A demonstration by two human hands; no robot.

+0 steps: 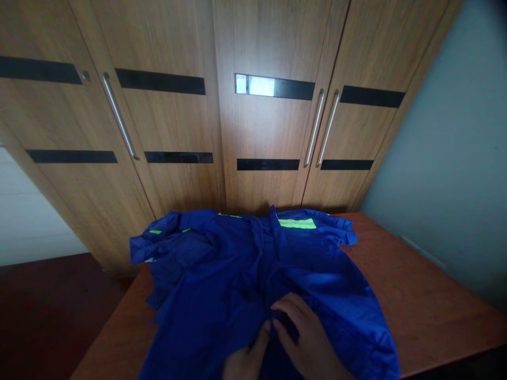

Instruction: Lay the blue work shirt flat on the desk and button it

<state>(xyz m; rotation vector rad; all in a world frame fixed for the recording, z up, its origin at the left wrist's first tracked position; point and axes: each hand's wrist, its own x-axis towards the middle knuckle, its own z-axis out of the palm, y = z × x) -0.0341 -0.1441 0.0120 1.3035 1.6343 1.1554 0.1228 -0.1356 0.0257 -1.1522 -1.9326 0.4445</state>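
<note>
On blue jacket: both hands, fingers pinching fabric.

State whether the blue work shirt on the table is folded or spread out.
Spread out. The blue shirt lies open across the table, sleeves out sideways, cloth rumpled; both hands pinch its front near the hem.

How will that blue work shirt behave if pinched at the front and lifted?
Probably floppy: the blue work shirt lies in soft folds and wrinkles across the table. Likely light, bunching where the right hand and left hand press it. It would likely drag rather than slide whole.
</note>
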